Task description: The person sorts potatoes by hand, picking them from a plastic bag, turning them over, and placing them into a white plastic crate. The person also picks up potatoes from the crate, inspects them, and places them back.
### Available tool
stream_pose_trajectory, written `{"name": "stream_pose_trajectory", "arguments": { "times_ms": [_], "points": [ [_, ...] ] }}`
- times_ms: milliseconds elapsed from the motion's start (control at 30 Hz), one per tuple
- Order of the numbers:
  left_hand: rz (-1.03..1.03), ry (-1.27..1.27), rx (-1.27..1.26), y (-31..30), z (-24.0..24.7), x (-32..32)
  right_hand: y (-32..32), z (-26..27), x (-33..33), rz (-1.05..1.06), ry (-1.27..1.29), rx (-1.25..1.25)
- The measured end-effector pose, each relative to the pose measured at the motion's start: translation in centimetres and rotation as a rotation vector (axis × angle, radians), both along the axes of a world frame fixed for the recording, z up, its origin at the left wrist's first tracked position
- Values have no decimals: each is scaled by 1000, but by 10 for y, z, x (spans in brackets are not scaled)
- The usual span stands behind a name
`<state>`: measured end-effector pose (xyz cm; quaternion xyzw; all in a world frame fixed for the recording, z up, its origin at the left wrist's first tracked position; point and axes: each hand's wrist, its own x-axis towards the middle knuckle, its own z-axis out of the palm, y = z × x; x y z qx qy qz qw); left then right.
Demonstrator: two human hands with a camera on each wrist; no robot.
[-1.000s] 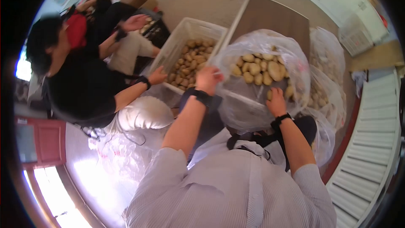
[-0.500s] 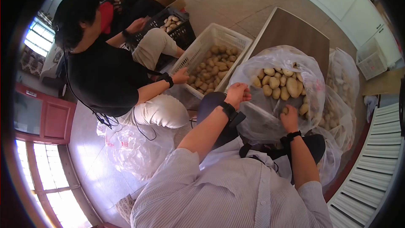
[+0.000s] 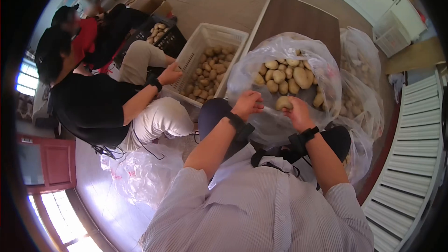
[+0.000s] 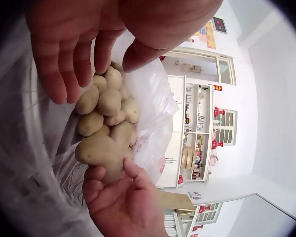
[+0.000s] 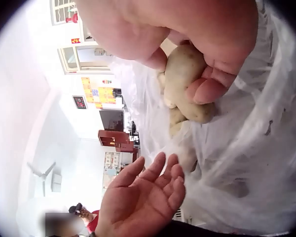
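A bare right hand [image 3: 300, 115] pinches a knobbly, yellow-brown potato [image 3: 283, 103] at its ten o'clock. The left hand [image 3: 248, 105], fingers loosely extended, has it near, at three o'clock.

Across the top of the frame, the left hand [image 4: 101, 24] held nothing, its fingers pointing downward. At lower centre, the right hand [image 4: 133, 207] pinched a lumpy potato [image 4: 96, 150]; piled potatoes [image 4: 110, 101] and clear plastic [image 4: 150, 106] showed between both hands.
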<state>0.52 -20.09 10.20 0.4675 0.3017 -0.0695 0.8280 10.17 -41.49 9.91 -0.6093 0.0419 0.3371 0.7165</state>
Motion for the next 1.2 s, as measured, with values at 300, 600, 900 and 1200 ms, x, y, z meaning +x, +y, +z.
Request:
{"name": "stream_pose_trajectory", "arguments": {
  "times_ms": [300, 600, 900, 1200],
  "points": [
    [-205, -44, -158, -12, 17, -5, 38, 28, -22, 148, -68, -136],
    [-55, -68, -97, -1, 19, -7, 25, 7, -9, 198, -580, -370],
    [390, -259, -217, 49, 16, 8, -37, -12, 52, -48, -994, -918],
    [717, -172, -272, 138, -8, 9, -65, -13, 74, -105, -912, -1207]
  ]
}}
